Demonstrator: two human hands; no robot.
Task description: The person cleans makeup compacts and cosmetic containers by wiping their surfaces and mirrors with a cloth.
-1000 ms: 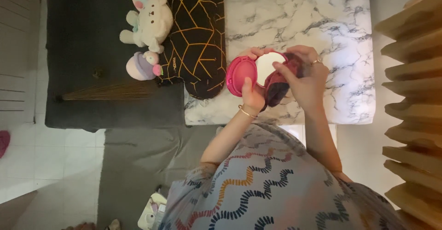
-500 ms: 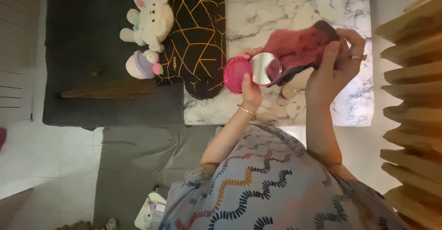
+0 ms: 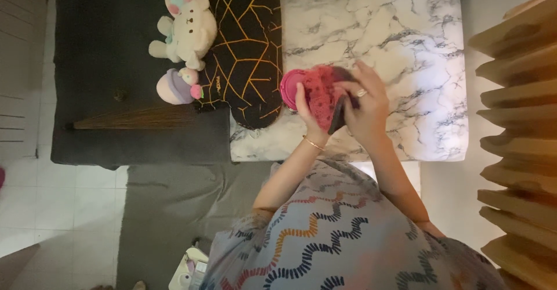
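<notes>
My left hand (image 3: 308,114) holds a round pink compact mirror (image 3: 290,87) above the marble-patterned surface (image 3: 406,29). A dark red fuzzy cloth (image 3: 322,89) covers the mirror's face, so the glass is hidden. My right hand (image 3: 365,107), with a ring on one finger, presses the cloth against the mirror from the right. A bracelet sits on my left wrist.
A black cushion with gold lines (image 3: 246,40) lies left of the marble surface. A white plush bear (image 3: 184,26) and a small lilac plush (image 3: 174,85) rest on a dark mattress (image 3: 104,46). Stacked wooden slats (image 3: 516,121) stand at the right. Tiled floor shows at the lower left.
My right hand had lifted the cloth up and to the right, baring the mirror glass. It has now come back down and presses the cloth over the mirror.
</notes>
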